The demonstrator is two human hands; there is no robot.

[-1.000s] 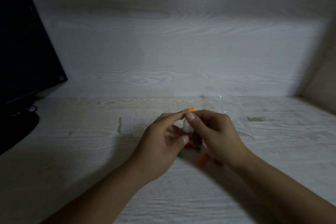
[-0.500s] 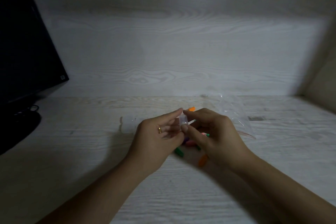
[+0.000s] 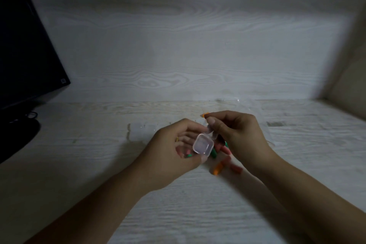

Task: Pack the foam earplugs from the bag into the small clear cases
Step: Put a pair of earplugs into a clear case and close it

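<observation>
Over the tabletop (image 3: 99, 164), mid-scene, the left hand (image 3: 174, 150) cups an open case (image 3: 203, 144), fingers curled round its edges; light, stiff and slick, it's best held by its sides. Right hand (image 3: 235, 134) pinches an orange earplug (image 3: 205, 114), soft and squashy; others (image 3: 218, 168) lie beneath, by the bag (image 3: 247, 105)

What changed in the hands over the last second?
The small clear case, earlier pinched shut between both hands, now hangs open: left hand holds the base, right hand lifts the lid. The orange earplug stays at the right fingertips; loose earplugs unmoved.
</observation>
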